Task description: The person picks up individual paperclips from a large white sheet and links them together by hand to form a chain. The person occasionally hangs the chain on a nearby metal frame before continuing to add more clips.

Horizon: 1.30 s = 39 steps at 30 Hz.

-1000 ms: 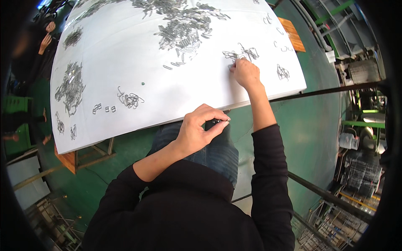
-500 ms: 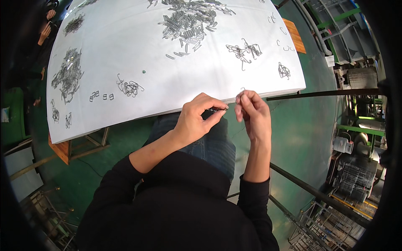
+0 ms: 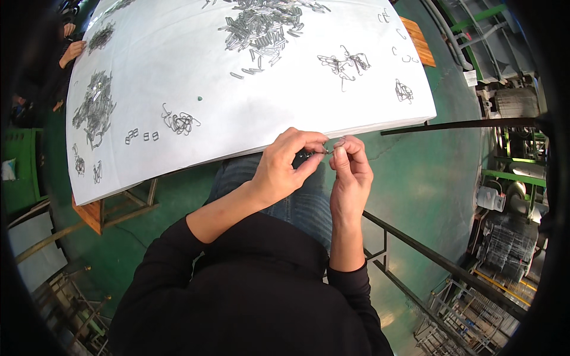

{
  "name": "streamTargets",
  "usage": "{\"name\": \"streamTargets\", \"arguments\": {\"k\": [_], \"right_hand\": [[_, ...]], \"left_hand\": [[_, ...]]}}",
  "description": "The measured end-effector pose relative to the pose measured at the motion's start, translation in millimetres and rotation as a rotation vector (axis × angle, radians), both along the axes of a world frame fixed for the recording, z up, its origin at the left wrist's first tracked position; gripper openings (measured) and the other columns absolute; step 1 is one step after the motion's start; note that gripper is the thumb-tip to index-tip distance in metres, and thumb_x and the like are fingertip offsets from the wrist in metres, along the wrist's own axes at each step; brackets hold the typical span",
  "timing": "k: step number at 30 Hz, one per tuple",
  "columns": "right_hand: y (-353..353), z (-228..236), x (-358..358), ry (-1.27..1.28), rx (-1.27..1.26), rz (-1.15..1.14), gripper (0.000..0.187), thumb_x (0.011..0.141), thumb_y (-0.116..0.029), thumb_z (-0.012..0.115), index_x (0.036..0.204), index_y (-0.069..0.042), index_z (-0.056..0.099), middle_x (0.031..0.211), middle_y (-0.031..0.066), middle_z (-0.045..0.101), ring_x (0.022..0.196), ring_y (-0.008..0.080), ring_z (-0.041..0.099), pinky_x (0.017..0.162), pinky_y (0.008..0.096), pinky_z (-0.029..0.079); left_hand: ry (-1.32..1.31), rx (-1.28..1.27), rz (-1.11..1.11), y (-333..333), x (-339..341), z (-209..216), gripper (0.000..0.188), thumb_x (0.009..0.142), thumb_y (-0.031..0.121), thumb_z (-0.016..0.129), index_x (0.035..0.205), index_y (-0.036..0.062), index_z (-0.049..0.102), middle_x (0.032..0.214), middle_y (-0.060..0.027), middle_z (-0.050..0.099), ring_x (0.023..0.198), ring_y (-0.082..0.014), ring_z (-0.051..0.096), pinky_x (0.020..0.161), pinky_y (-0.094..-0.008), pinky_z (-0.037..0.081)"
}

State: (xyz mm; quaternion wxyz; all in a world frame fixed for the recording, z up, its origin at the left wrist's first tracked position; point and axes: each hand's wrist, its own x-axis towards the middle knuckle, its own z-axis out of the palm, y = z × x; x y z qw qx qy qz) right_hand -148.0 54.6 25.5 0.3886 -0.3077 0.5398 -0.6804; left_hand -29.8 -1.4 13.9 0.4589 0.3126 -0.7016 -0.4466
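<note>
My left hand (image 3: pixel 278 161) is closed in a pinch in front of the table's near edge, holding a small dark metal piece between thumb and fingertips. Right beside it, my right hand (image 3: pixel 350 178) pinches a thin bent wire hook (image 3: pixel 341 142), and the two sets of fingertips nearly meet. Whether the two metal pieces touch or interlock I cannot tell, since the fingers cover most of them. On the white tabletop (image 3: pixel 249 118) beyond lie a tangle of wire hooks (image 3: pixel 345 63) and a large heap of narrow metal loops (image 3: pixel 261 29).
More hooks (image 3: pixel 180 123) and several small metal frames (image 3: pixel 146 136) lie left, beside a heap of loops (image 3: pixel 95 107). A small green bit (image 3: pixel 200 99) rests mid-table. Another person's hand (image 3: pixel 72 53) is at the far left edge. Metal rails (image 3: pixel 439 267) stand right.
My right hand has moved left and in toward my left hand, bringing the hook up to the left fingertips. The other person's hand has shifted onto the table's edge.
</note>
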Motion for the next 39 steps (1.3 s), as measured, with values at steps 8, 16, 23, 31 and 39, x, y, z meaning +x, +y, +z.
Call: {"name": "streamTargets", "arguments": {"k": [8,16,23,31,39], "right_hand": [[6.3,-3.1,-1.2,0.085,-0.069,-0.012,0.001,0.086,-0.003,0.061,0.088,-0.003,0.061,0.101,0.003,0.049,0.083,0.0101,0.044,0.067,0.0229,0.037],[8.1,-6.4,-1.0,0.143,-0.055,0.004,0.005,0.085,-0.001,0.062,0.09,-0.002,0.061,0.1,0.0042,0.048,0.085,0.0108,0.049,0.074,0.0229,0.043],[7.3,-12.4,0.1,0.192,-0.049,-0.016,0.005,0.084,-0.005,0.065,0.087,-0.003,0.063,0.095,0.0027,0.049,0.077,0.0088,0.046,0.066,0.0209,0.04],[4.7,-16.2,-2.0,0.339,0.038,-0.043,0.012,0.082,-0.016,0.068,0.086,-0.005,0.066,0.094,0.0039,0.052,0.081,0.0122,0.047,0.064,0.0234,0.039],[6.9,-13.9,-7.4,0.468,0.08,-0.035,0.008,0.083,-0.008,0.066,0.089,-0.003,0.063,0.097,0.0038,0.051,0.084,0.0104,0.048,0.07,0.0216,0.04]], "left_hand": [[-0.532,-0.232,0.28,-120.4,42.2,-35.0,0.015,0.078,0.012,0.067,0.092,0.0053,0.066,0.093,-0.0097,0.063,0.089,-0.0272,0.058,0.079,-0.0357,0.046],[-0.861,-0.133,0.094,-180.1,52.5,-47.2,0.016,0.076,0.017,0.068,0.086,0.0052,0.064,0.082,-0.0098,0.061,0.084,-0.0254,0.058,0.077,-0.0367,0.046],[-0.523,-0.067,0.046,-152.8,35.4,-35.9,0.013,0.08,0.004,0.065,0.093,0.0037,0.065,0.087,-0.0063,0.065,0.08,-0.0174,0.06,0.072,-0.0295,0.048],[-0.107,0.331,-0.249,-51.7,0.2,24.1,0.011,0.084,0.007,0.064,0.092,-0.001,0.066,0.085,-0.004,0.067,0.077,-0.0072,0.059,0.071,-0.021,0.047],[-0.076,0.223,-0.221,-33.1,-6.4,34.7,0.008,0.081,0.004,0.066,0.088,0.0023,0.067,0.089,-0.005,0.066,0.081,-0.0103,0.059,0.069,-0.0238,0.045]]}}
